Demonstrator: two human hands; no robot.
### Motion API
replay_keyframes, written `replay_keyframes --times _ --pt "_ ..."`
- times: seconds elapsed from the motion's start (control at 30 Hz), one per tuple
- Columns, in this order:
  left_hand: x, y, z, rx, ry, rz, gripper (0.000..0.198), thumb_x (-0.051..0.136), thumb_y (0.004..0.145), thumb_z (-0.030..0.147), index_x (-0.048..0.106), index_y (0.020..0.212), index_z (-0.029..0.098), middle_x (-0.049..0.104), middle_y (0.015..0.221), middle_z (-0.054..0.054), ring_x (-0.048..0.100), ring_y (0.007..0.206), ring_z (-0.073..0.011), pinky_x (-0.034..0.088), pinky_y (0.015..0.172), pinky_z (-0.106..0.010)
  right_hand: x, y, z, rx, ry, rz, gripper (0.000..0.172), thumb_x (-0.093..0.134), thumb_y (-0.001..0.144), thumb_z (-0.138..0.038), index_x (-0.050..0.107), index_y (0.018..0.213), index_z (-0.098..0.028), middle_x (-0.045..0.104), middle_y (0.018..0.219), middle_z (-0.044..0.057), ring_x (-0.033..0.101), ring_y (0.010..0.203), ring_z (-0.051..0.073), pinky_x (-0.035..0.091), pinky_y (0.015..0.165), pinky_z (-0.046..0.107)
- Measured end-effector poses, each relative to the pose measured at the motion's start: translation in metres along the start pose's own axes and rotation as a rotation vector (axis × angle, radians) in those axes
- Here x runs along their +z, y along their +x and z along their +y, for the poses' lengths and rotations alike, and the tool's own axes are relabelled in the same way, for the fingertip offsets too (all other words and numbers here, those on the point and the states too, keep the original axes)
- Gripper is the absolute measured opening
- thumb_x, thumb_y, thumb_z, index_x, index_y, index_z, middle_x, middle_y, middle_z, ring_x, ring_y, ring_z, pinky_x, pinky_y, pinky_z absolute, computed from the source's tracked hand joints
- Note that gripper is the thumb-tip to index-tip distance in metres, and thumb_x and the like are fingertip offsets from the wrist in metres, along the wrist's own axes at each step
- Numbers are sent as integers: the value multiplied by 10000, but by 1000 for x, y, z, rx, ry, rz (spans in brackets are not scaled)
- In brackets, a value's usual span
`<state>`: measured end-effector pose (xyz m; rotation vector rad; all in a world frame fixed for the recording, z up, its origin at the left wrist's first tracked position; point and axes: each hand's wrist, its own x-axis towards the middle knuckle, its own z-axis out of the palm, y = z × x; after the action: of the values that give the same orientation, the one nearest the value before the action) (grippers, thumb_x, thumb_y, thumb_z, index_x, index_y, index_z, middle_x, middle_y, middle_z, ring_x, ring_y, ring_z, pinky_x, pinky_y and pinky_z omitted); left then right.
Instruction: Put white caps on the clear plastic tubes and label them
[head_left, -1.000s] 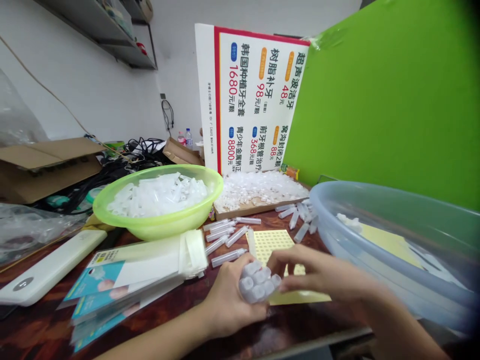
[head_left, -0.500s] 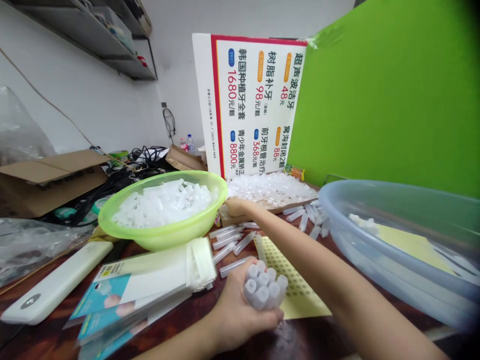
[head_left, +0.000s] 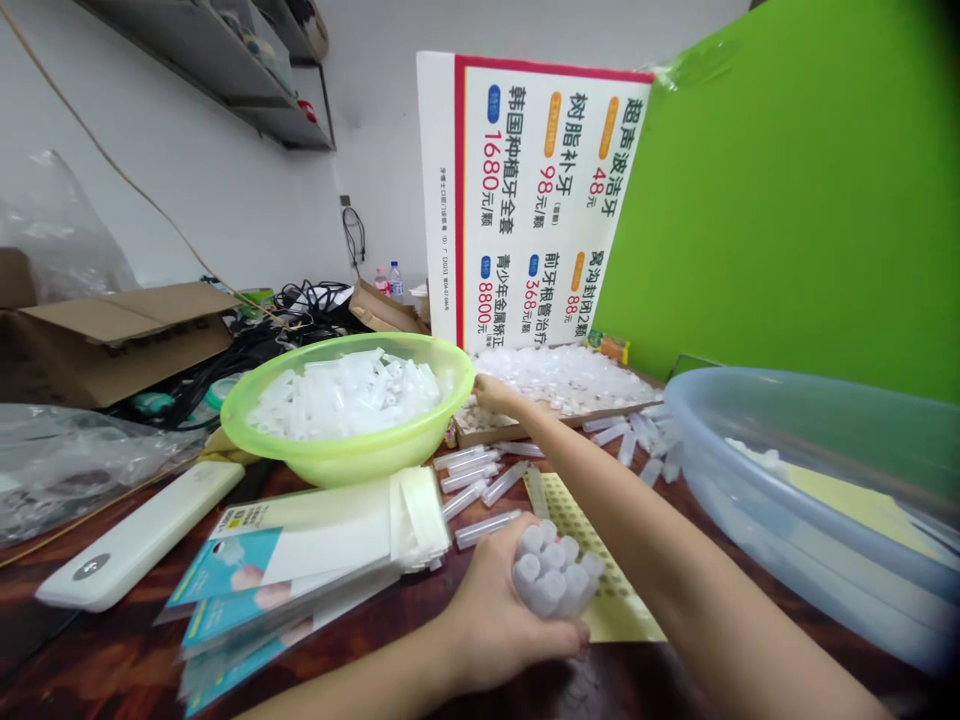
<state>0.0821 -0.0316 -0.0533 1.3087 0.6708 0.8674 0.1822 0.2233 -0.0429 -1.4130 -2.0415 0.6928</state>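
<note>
At lower centre of the frame, the left hand (head_left: 499, 625) clamps a tight bundle of about 8 frosted plastic tubes (head_left: 551, 572), their rounded ends pointing up and slightly blurred, over a yellow dotted sheet (head_left: 619, 610). The 2 hands are well apart: the right hand (head_left: 493, 393) reaches forward to the edge of a wooden tray (head_left: 555, 420) heaped with white plastic caps (head_left: 562, 375), just beside a lime-green basin (head_left: 349, 460) of more tubes. Loose tubes (head_left: 480, 490) lie between the hands on a dark wooden table (head_left: 75, 660); a clear blue basin (head_left: 787, 470) stands at right.
</note>
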Motion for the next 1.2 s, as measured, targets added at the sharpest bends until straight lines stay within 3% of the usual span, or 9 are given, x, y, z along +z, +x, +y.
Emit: replay_keyframes --times 0.23,0.43,0.6,0.77,0.87,0.9,0.97,1.07,1.2 --pt "-1 1 -2 -33 -2 -10 426 718 497 87 436 801 184 465 699 64 413 634 -91 319 585 -203 -30 -9 4 235 721 257 330 553 910 -322 541 1195 -157 573 1187 89 599 996 209 520 829 415" --pt "-1 1 -5 -26 24 0 415 720 502 90 437 792 183 458 693 65 404 621 -85 315 573 -199 -35 -22 2 368 1115 359 325 547 913 -326 543 1192 -160 575 1182 89 601 986 204 523 822 408" --pt "-2 2 -6 -14 50 -14 406 728 507 84 433 770 180 468 693 55 400 607 -87 317 554 -209 -26 -15 -13 452 1215 331 326 548 912 -325 542 1196 -164 570 1194 90 596 998 208 520 831 414" --pt "0 -1 0 -18 7 -15 406 720 513 74 437 786 175 472 696 53 408 612 -88 317 547 -204 -20 -25 -37 389 1223 197 312 548 913 -322 548 1176 -153 587 1147 82 611 944 191 535 787 386" --pt "0 -1 2 9 -41 17 391 701 531 75 431 794 177 459 694 59 399 613 -84 318 550 -198 -27 -53 -46 284 1207 126 160 548 916 -279 586 956 -129 598 816 4 557 616 84 486 542 216" --pt "0 -1 1 15 -28 39 384 699 540 81 430 796 178 459 695 59 399 613 -84 320 549 -198 -30 -66 -48 242 1198 105 139 564 906 -246 564 822 -135 524 653 -38 451 488 47 393 447 159" --pt "-1 1 0 23 43 79 365 698 556 90 436 793 179 468 696 58 407 611 -88 325 548 -201 -38 -97 -49 165 1175 60 281 621 865 -230 460 645 -163 344 489 -88 263 395 28 228 371 138" --pt "-1 1 -4 23 154 98 342 697 559 80 446 771 177 484 693 56 419 608 -91 333 544 -203 -49 -150 -46 104 1118 -12 354 707 790 -247 409 611 -182 264 455 -104 160 400 34 142 377 161" --pt "-1 0 -6 30 163 95 347 700 578 92 458 811 175 507 724 50 445 633 -99 362 566 -206 -51 -220 -39 67 1032 -93 275 647 830 -384 490 717 -189 247 516 -97 151 447 52 148 421 192"
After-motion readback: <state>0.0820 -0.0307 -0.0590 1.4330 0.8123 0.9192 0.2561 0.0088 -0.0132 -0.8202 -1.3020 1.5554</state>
